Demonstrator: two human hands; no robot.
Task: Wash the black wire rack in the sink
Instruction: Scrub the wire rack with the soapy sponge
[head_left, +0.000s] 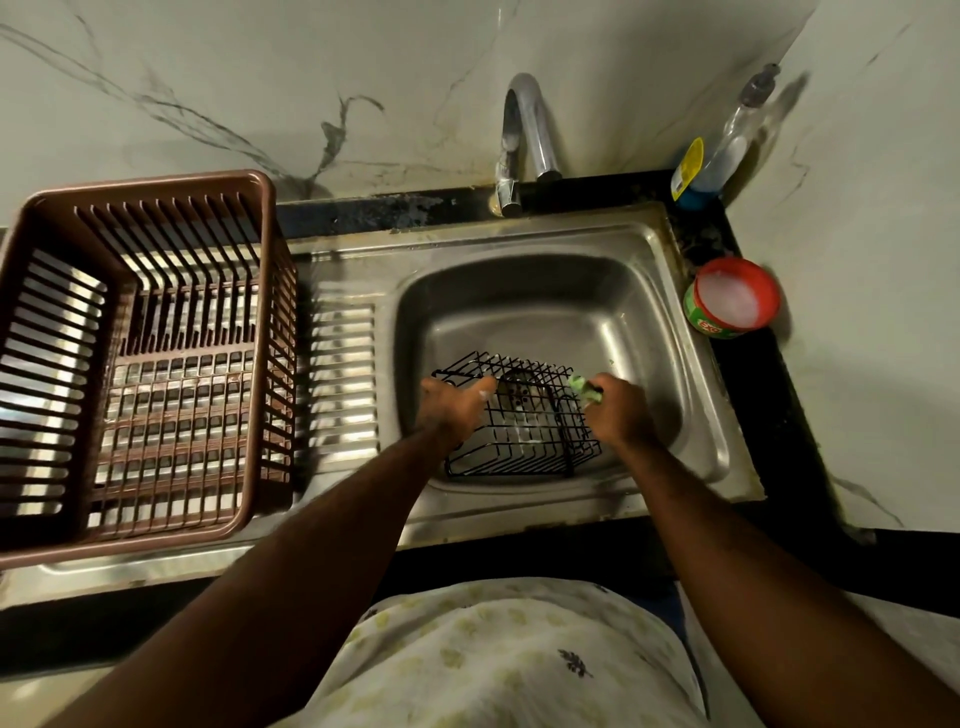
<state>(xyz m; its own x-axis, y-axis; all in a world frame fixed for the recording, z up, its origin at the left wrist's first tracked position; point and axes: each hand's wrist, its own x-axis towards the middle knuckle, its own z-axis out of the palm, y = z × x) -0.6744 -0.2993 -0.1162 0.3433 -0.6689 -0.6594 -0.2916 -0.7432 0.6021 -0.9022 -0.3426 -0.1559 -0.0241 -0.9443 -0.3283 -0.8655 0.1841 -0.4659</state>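
Hands, left: left hand (454, 408) has its fingers spread and fairly straight, laid on the left upper edge of the black wire rack (521, 422).
Hands, right: right hand (618, 410) is curled round a green scrub pad (586, 391), held against the rack's right upper edge.
Rack position: down in the basin of the sink (519, 244), over the drain, directly between both hands.
Tap (525, 130): mounted behind the basin.
Left side: brown slatted basket (135, 353) stands on the drainboard.
Right side: red-rimmed soap tub (733, 299) holding white foam and a clear bottle (727, 143) sit on the dark tabletop.
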